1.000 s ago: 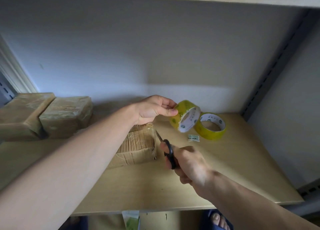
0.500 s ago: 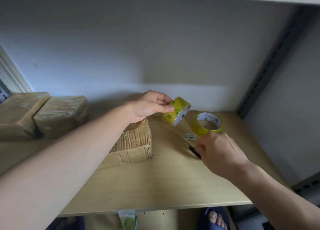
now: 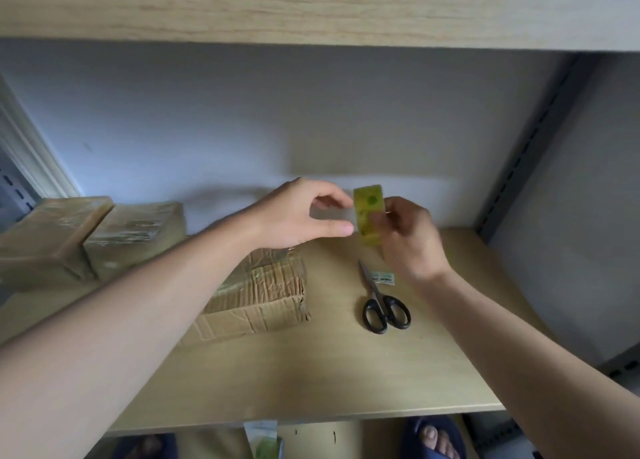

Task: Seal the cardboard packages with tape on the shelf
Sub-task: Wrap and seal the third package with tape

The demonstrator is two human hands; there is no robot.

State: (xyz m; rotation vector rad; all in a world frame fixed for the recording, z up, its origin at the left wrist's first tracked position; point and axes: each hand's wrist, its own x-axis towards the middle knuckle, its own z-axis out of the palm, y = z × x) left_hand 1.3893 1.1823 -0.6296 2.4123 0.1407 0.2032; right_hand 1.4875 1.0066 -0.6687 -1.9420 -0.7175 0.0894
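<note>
A yellow tape roll [image 3: 367, 209] hangs edge-on above the back of the wooden shelf [image 3: 311, 372]. My left hand [image 3: 301, 216] holds its left side between thumb and forefinger. My right hand [image 3: 410, 240] grips its right side with curled fingers. Below my left forearm lies a creased cardboard package [image 3: 263, 292], partly covered by the arm. Black-handled scissors [image 3: 382, 306] lie shut on the shelf just right of the package, free of both hands.
Two tape-wrapped packages [image 3: 52, 240] [image 3: 135, 233] sit side by side at the far left. A small white label [image 3: 382, 278] lies by the scissor blades. A grey slotted upright [image 3: 526, 147] bounds the right side, and an upper shelf board [image 3: 311, 5] hangs overhead.
My right hand put the scissors down on the shelf and rose to the tape roll. The roll turned edge-on in my left hand. The second roll is out of sight behind my right hand.
</note>
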